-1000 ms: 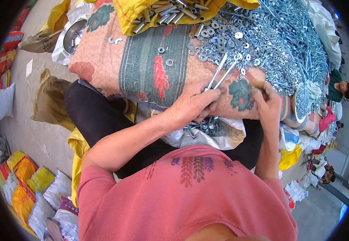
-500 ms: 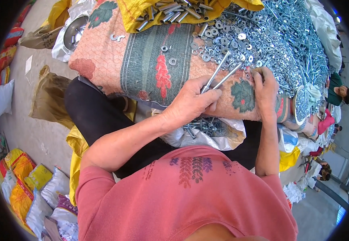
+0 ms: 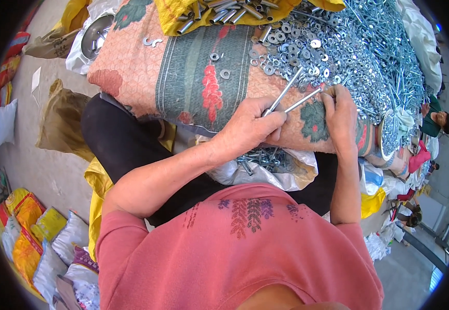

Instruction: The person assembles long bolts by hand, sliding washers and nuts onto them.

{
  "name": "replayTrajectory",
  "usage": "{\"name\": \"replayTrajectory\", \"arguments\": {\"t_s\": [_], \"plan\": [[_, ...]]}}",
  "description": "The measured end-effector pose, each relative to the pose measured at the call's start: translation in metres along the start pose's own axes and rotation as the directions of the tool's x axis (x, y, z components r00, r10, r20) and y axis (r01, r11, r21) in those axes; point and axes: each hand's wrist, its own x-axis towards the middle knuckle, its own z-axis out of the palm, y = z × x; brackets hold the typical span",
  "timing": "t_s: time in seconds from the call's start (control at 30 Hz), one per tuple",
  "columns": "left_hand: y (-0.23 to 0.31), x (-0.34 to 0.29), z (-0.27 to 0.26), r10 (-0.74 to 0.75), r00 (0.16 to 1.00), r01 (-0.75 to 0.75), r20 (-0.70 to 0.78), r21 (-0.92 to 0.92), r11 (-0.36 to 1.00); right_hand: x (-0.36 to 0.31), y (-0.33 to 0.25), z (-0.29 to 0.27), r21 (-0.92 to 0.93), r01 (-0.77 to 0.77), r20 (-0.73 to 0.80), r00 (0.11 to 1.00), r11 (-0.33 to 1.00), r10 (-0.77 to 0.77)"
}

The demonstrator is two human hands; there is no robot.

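Observation:
My left hand [image 3: 253, 124] is closed around two long silver metal rods [image 3: 285, 90], which fan apart and point up and to the right. Thumb and fingers of my right hand [image 3: 341, 113] are pinched at the tip of the lower rod; anything small between them is hidden. Both hands are over a padded patterned quilt [image 3: 131, 67]. Just beyond them spreads a heap of flat washers [image 3: 291, 49], with a pile of long thin bolts [image 3: 374, 41] behind it at the right. A few loose washers [image 3: 225, 74] lie on the quilt's green band.
Short metal tubes [image 3: 229, 16] sit on a yellow sack [image 3: 170, 20] at the far edge. An open white bag [image 3: 234, 175] holding bolts lies in my lap. A metal bowl [image 3: 91, 44] stands far left, a dish of small parts [image 3: 388, 135] right. Filled sacks [image 3: 30, 222] line the floor.
The lower rod has swung down and right, so its tip now meets my right fingertips. The rods stand wider apart. My right hand has barely moved.

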Motion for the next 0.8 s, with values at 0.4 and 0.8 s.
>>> {"name": "replayTrajectory", "arguments": {"t_s": [0.4, 0.8], "plan": [[-0.013, 0.004, 0.004, 0.125, 0.991, -0.133, 0.05, 0.243, 0.961, -0.017, 0.004, -0.018, 0.631, -0.249, 0.211, 0.966, 0.734, 0.147], [-0.015, 0.002, -0.002, -0.137, 0.982, 0.168, 0.13, -0.271, 0.948, -0.045, -0.041, 0.001, 0.835, 0.139, -0.191, 0.981, 0.533, 0.043]]}}
